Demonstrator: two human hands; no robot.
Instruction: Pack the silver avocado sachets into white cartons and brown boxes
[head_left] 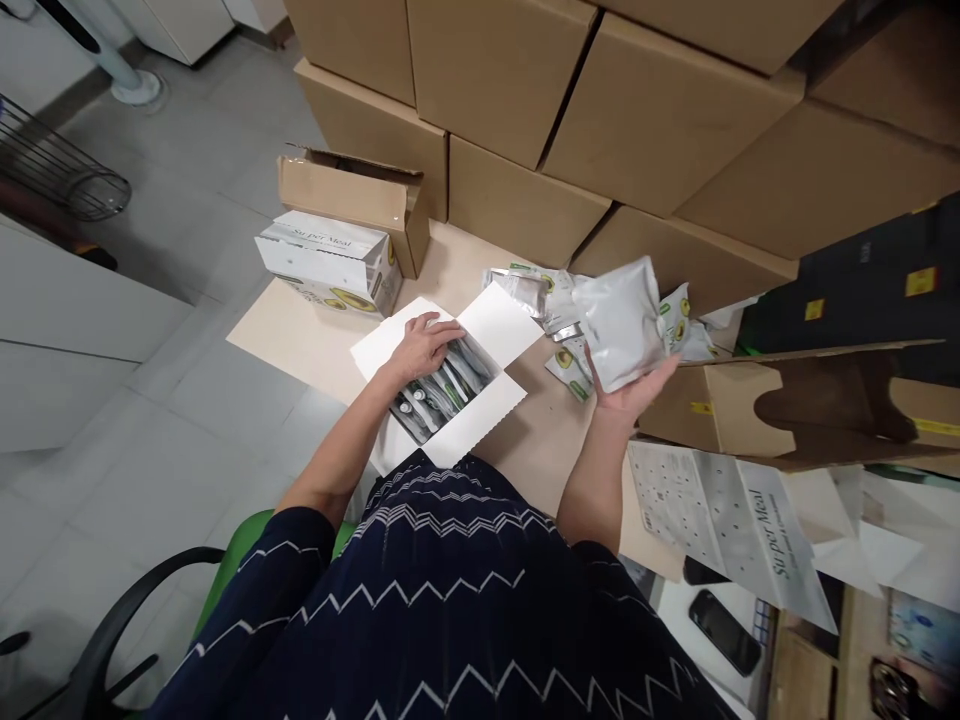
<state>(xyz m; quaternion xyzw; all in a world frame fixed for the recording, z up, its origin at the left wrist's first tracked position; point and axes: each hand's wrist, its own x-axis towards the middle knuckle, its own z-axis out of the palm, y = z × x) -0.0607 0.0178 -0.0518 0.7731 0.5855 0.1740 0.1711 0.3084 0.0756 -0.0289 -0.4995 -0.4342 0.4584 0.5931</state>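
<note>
My right hand [628, 393] holds up a plain silvery-white pouch [619, 322], with the palm beneath it and the thumb along its side. My left hand [426, 347] rests over the far side of an open white carton [480, 425], fingers stretched across the tops of the pouches. Several spouted pouches [442, 390] stand packed in a row inside this carton, whose flaps are folded outward. Behind the raised pouch, loose pouches with avocado pictures [574, 368] lie in a pile on the table [517, 470].
A printed white carton [322, 250] stands at the left beside an open brown box [345, 190]. Stacked cardboard boxes [525, 190] wall off the back. To the right are an open cardboard box [750, 405], a flattened printed carton [727, 520] and a phone [724, 632].
</note>
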